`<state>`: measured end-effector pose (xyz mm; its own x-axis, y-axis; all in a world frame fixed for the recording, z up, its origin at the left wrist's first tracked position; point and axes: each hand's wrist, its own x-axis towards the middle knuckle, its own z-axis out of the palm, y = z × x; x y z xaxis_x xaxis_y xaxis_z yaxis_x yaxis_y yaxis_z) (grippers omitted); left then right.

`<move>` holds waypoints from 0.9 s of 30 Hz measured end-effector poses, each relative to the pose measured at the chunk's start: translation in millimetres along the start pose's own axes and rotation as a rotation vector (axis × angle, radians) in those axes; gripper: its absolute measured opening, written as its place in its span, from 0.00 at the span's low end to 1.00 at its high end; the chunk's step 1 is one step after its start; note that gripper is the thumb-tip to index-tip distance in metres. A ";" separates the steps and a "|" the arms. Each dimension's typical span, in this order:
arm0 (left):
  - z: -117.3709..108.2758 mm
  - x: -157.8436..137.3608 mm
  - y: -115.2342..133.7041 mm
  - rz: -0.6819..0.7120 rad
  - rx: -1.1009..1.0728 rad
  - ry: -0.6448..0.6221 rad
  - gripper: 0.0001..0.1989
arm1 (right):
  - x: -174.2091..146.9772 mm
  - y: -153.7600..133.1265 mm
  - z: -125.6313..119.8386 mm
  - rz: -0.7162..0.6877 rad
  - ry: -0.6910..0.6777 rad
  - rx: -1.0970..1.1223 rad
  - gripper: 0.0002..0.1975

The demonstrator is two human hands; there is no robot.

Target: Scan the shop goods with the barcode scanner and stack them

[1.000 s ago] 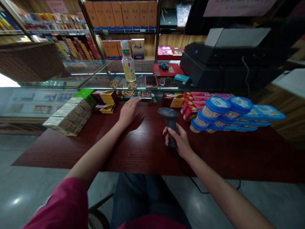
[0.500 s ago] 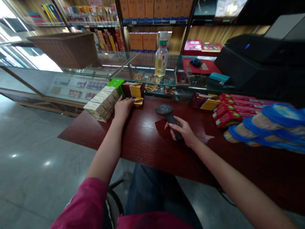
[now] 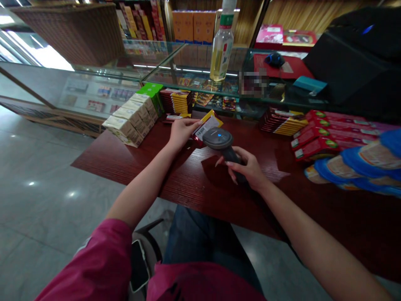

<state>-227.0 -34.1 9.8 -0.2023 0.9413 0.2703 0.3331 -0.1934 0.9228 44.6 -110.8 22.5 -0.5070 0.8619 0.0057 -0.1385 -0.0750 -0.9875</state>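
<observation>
Between the fingers of my left hand (image 3: 182, 133) is a flat red and yellow packet (image 3: 208, 122), tilted up so a pale label with a barcode shows. My right hand (image 3: 247, 166) is wrapped round the handle of a dark barcode scanner (image 3: 218, 138). The scanner's head, with a small blue light on top, is close to the packet and covers its lower right part. Behind my left hand a stack of similar packets (image 3: 177, 101) stands against the glass case, with another packet (image 3: 175, 118) lying flat before it.
Cream cartons (image 3: 123, 127) and green boxes (image 3: 152, 93) line the left side. To the right are another packet stack (image 3: 283, 121), red boxes (image 3: 316, 146) and blue-lidded tubs (image 3: 341, 167). On the glass counter stand a bottle (image 3: 222, 54), a mouse (image 3: 275, 59) and a wicker basket (image 3: 72, 35).
My left hand has lifted a packet from beside the stack and brought it right, to the scanner. My right hand keeps hold of the scanner. The view has tipped downward.
</observation>
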 end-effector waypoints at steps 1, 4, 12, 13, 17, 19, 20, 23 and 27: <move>1.3 -0.5 -0.1 -0.004 -0.012 -0.003 0.12 | 0.3 -0.2 0.2 0.002 -0.001 -0.006 0.23; 3.7 -1.4 0.9 -0.014 -0.027 -0.001 0.11 | 2.0 0.8 0.7 0.007 -0.013 -0.010 0.22; 2.1 -5.6 7.1 0.024 0.022 0.034 0.14 | -15.5 -2.6 -9.6 -0.006 0.097 0.064 0.24; 6.0 -6.4 10.8 0.054 0.032 0.045 0.13 | -21.9 -4.7 -13.9 -0.015 0.130 0.066 0.24; 45.7 -7.0 34.0 0.277 0.146 0.015 0.11 | -52.3 -10.3 -35.6 -0.034 0.292 0.043 0.24; 78.4 -4.5 48.2 0.457 0.270 -0.036 0.10 | -68.2 -8.8 -46.8 -0.036 0.386 0.029 0.24; 96.4 -2.2 55.2 0.559 0.328 -0.068 0.10 | -75.9 -6.7 -51.9 -0.042 0.433 0.021 0.25; 149.8 8.7 73.2 0.840 0.426 -0.169 0.13 | -97.1 1.3 -63.9 -0.073 0.554 -0.004 0.27; 203.9 29.5 85.7 0.969 0.472 -0.241 0.15 | -115.8 4.2 -70.4 -0.067 0.578 -0.011 0.26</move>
<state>-16.6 33.5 40.9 0.5022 0.4870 0.7146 0.5815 -0.8018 0.1378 162.7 -175.6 6.6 0.0495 0.9986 -0.0160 -0.1437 -0.0087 -0.9896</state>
